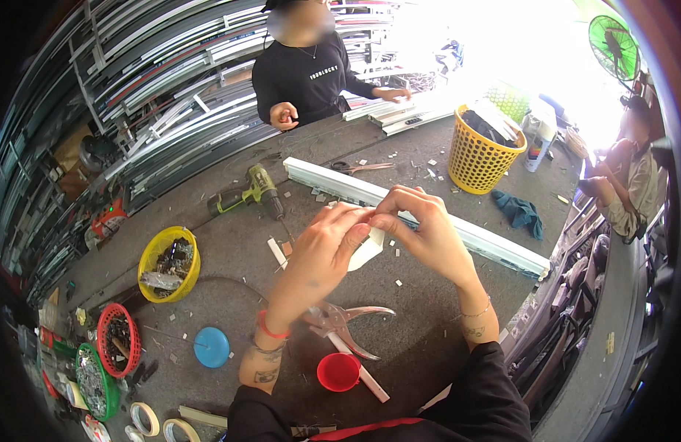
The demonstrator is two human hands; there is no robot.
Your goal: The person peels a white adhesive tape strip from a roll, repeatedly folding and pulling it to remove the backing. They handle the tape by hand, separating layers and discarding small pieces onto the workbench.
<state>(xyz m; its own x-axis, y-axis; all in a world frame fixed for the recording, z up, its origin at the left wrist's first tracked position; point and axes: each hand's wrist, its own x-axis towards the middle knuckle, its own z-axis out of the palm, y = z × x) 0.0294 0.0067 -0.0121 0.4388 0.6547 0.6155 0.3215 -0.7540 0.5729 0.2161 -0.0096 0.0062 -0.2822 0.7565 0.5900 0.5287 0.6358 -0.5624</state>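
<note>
My left hand (pixel 327 239) and my right hand (pixel 420 225) meet over the middle of the workbench, fingertips pinched together. A small cream sheet (pixel 367 254), perhaps paper or backing, hangs from between them; its upper part is hidden by my fingers. Just beyond my hands lies a long white metal profile (pixel 473 239), running from upper left to lower right across the bench. Nearer to me, by my left forearm, rest metal pliers (pixel 340 324) with spread handles. A thin white strip (pixel 371 383) lies partly under them, next to a small red cup (pixel 338 372).
A green cordless drill (pixel 256 193), scissors (pixel 362 168) and a yellow basket (pixel 473 158) stand or lie farther off. Yellow (pixel 149 287), red (pixel 134 331) and green (pixel 112 398) baskets of small parts line the left. A co-worker (pixel 307 74) stands across the bench.
</note>
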